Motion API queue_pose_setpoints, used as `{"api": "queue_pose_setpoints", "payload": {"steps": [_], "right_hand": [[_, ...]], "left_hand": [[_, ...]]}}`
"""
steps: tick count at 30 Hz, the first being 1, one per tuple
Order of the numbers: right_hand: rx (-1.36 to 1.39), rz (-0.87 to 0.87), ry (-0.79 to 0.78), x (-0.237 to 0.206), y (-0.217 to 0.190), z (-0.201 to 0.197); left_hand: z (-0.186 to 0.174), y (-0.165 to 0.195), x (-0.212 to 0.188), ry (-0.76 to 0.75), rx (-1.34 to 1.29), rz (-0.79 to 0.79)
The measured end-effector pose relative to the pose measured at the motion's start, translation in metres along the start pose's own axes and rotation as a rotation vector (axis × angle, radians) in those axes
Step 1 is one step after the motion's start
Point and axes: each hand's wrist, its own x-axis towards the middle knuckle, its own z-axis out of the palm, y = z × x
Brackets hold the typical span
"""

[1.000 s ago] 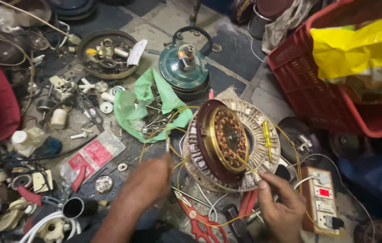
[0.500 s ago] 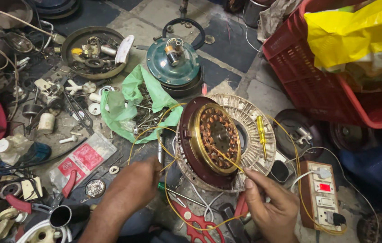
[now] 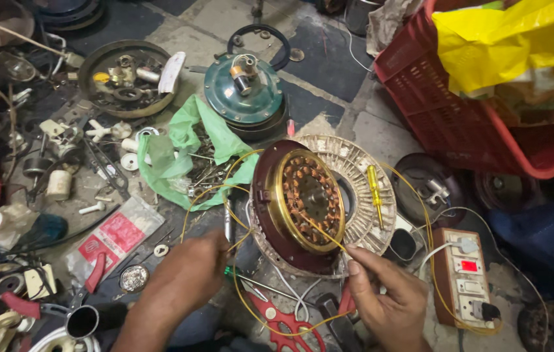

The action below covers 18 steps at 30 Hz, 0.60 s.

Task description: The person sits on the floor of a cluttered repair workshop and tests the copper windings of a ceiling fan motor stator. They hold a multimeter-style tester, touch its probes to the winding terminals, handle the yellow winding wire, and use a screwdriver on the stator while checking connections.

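Note:
A ceiling-fan motor (image 3: 299, 202) with a maroon shell, a brass ring and copper windings leans tilted against a pale ribbed fan cover (image 3: 361, 173). Thin yellow wires (image 3: 215, 192) loop out from it. My left hand (image 3: 189, 274) pinches one yellow wire just left of the motor. My right hand (image 3: 388, 293) pinches another yellow wire (image 3: 322, 234) at the motor's lower right rim. A yellow-handled screwdriver (image 3: 375, 189) lies on the ribbed cover.
A green motor housing (image 3: 244, 91) stands behind, beside a green plastic bag (image 3: 179, 150) with screws. Red-handled scissors (image 3: 283, 322) lie between my hands. A switchboard with sockets (image 3: 466, 277) sits right. A red crate (image 3: 479, 117) is far right; parts clutter the left.
The view has shifted slightly. My left hand has moved up toward the motor's left side with its wire; my right hand has stayed at the lower rim, fingers now pinching the wire.

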Motion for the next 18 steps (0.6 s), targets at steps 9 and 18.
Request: {"api": "queue_pose_setpoints", "payload": {"steps": [9, 18], "right_hand": [[0.114, 0.184, -0.068, -0.003, -0.008, -0.001], [0.091, 0.366, 0.051, -0.010, -0.012, 0.002]], "left_hand": [[-0.001, -0.006, -0.002, 0.062, -0.023, 0.109], [-0.009, 0.001, -0.001, -0.088, -0.010, -0.091]]}}
